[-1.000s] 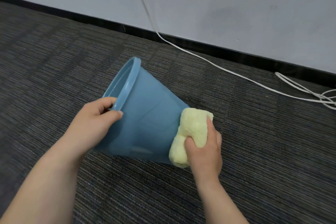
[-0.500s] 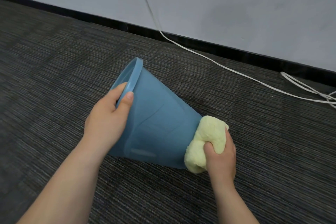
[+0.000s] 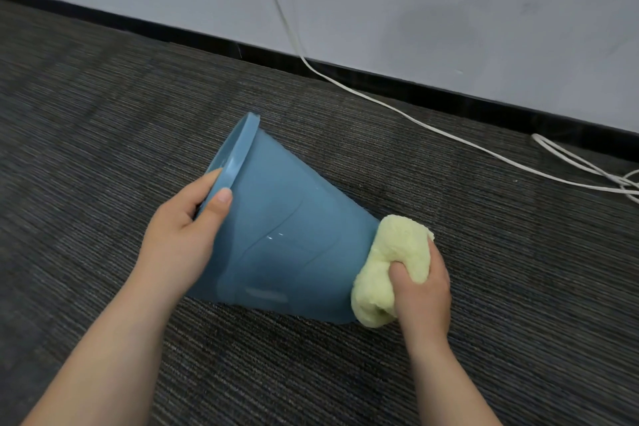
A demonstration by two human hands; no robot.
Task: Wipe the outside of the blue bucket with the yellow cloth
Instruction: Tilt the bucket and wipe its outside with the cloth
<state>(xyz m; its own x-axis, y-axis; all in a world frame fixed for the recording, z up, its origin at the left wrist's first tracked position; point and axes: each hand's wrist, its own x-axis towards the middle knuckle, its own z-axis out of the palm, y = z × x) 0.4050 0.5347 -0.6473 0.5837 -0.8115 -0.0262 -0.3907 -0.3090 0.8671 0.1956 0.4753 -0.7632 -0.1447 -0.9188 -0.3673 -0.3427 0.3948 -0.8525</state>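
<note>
Left hand (image 3: 179, 239): forearm enters from the lower left, wrist about straight. It grips the bucket (image 3: 287, 235) at the rim (image 3: 238, 152). Thumb lies flat on the outer wall just below the rim; the fingers (image 3: 207, 180) hook over the rim into the mouth, mostly hidden.

Right hand (image 3: 423, 287): forearm enters from the bottom right, back of the hand up. Its fingers are curled tight round a bunched cloth (image 3: 390, 259), thumb dug into the middle of the wad. The cloth presses against the narrow base end of the bucket, covering that end from top to bottom.

Bucket: on its side on the carpet (image 3: 103, 114), mouth to the upper left, base to the lower right, lower wall touching the carpet. Whether the rim is lifted off the floor, cannot tell.

Room: open carpet to the left of the bucket and in front of it, between the forearms. Behind, a wall (image 3: 449, 10) with black skirting (image 3: 415, 85). A white cable (image 3: 432, 128) drops down the wall and runs across the carpet behind the bucket, apart from it, to loose loops at the right edge.
</note>
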